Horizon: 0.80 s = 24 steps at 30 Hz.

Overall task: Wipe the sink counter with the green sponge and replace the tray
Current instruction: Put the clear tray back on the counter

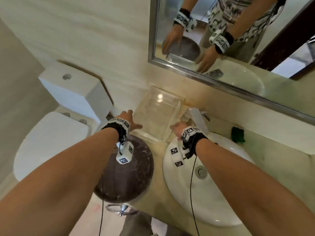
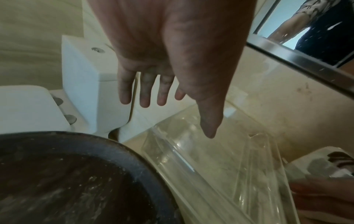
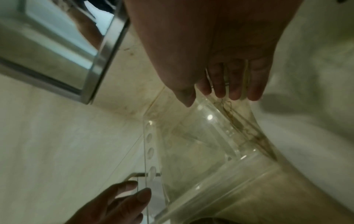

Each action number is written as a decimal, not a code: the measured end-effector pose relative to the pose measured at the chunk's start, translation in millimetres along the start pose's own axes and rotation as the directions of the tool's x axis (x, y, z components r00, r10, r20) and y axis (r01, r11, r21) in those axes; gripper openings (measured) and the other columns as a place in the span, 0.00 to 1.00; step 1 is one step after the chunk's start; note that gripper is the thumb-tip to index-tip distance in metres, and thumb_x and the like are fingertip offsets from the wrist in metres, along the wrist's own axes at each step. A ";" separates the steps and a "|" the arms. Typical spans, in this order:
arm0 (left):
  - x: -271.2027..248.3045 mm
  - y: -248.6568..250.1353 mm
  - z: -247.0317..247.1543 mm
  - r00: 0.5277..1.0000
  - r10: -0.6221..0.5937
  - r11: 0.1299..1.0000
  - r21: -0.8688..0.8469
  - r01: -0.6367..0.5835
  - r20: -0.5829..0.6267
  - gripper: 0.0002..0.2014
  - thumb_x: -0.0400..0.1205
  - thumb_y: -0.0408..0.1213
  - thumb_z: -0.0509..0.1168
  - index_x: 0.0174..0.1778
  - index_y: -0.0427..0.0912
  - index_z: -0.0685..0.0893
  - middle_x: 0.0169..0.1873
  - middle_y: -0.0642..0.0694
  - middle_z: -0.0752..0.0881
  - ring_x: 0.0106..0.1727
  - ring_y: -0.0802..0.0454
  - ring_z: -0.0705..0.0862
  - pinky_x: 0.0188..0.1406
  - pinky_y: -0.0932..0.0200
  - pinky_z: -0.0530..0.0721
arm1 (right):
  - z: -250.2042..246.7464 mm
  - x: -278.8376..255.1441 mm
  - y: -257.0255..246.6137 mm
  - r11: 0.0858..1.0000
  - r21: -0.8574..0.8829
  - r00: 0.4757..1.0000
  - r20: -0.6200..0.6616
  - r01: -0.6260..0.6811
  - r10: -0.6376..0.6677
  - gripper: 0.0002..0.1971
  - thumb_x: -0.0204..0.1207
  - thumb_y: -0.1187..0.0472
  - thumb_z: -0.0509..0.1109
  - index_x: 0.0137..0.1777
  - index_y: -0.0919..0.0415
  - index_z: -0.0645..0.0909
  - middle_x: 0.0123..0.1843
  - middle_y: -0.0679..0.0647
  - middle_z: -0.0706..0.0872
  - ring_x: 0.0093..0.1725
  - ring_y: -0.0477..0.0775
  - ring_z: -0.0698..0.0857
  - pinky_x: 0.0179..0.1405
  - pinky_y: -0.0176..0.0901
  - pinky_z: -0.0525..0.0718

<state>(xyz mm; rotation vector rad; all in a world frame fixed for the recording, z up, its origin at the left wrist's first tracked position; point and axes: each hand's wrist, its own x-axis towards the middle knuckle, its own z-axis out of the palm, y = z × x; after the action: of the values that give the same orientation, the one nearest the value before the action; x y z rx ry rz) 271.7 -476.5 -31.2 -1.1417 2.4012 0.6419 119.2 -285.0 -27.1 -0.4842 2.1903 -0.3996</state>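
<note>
A clear plastic tray (image 1: 158, 114) lies on the beige counter (image 1: 158, 184) against the wall, between the toilet and the basin. My left hand (image 1: 129, 120) hovers at its left edge with straight, spread fingers (image 2: 145, 97) and holds nothing. At the tray's right wall (image 3: 201, 144) is my right hand (image 1: 179, 128), its fingers (image 3: 235, 91) straight and together; whether they touch the tray I cannot tell. The green sponge (image 1: 237, 134) lies crumpled on the counter behind the basin, to the right and away from both hands.
A white basin (image 1: 221, 201) with a chrome faucet (image 1: 197, 116) sits right of the tray. In front of the tray's left corner is a dark round dusty object (image 1: 126, 167) on a chrome stand. A white toilet (image 1: 68, 108) stands left, and a framed mirror (image 1: 221, 79) hangs above.
</note>
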 end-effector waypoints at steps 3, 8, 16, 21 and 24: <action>24.4 -0.4 7.5 0.997 0.000 1.000 -0.020 0.002 0.072 0.44 0.72 0.64 0.71 0.78 0.42 0.65 0.71 0.39 0.76 0.69 0.37 0.78 0.66 0.43 0.78 | 5.3 11.6 0.4 0.994 0.080 0.998 -0.003 -0.070 0.070 0.06 0.83 0.55 0.60 0.53 0.56 0.68 0.53 0.57 0.73 0.52 0.53 0.73 0.69 0.58 0.78; 48.0 3.2 18.1 0.992 -0.014 0.999 -0.040 0.020 0.129 0.45 0.72 0.63 0.71 0.78 0.40 0.65 0.69 0.38 0.78 0.68 0.38 0.79 0.63 0.47 0.78 | 19.8 44.6 7.5 0.956 0.179 0.971 0.094 -0.233 0.219 0.20 0.80 0.44 0.52 0.45 0.59 0.77 0.52 0.64 0.84 0.55 0.65 0.85 0.66 0.62 0.81; 71.6 7.4 30.1 0.961 -0.049 0.937 -0.321 0.139 0.273 0.51 0.69 0.66 0.71 0.81 0.37 0.63 0.77 0.38 0.71 0.74 0.38 0.73 0.72 0.42 0.73 | 22.6 46.8 -2.8 0.833 0.410 0.929 0.138 -0.370 0.344 0.32 0.85 0.42 0.51 0.75 0.70 0.69 0.72 0.66 0.78 0.71 0.66 0.77 0.70 0.50 0.74; 71.0 12.3 19.0 0.974 -0.066 0.885 -0.438 0.157 0.215 0.35 0.84 0.59 0.58 0.78 0.34 0.67 0.70 0.34 0.77 0.64 0.36 0.80 0.60 0.47 0.77 | 11.5 43.3 -1.2 0.760 0.541 0.932 0.166 -0.360 0.323 0.32 0.83 0.41 0.55 0.65 0.73 0.76 0.58 0.62 0.84 0.61 0.66 0.83 0.69 0.57 0.78; 63.1 14.2 7.3 0.989 -0.089 0.846 -0.515 0.138 0.118 0.28 0.89 0.52 0.47 0.70 0.31 0.73 0.64 0.31 0.81 0.60 0.35 0.82 0.59 0.48 0.80 | 9.0 42.6 2.2 0.703 0.636 0.947 0.205 -0.320 0.246 0.31 0.78 0.36 0.61 0.60 0.66 0.81 0.58 0.62 0.87 0.60 0.66 0.86 0.68 0.61 0.80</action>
<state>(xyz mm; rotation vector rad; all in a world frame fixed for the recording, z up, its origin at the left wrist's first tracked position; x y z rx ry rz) 224.7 -503.0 -67.6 -1.4122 2.1138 1.3333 101.3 -304.2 -62.0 0.2296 1.8094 -0.9127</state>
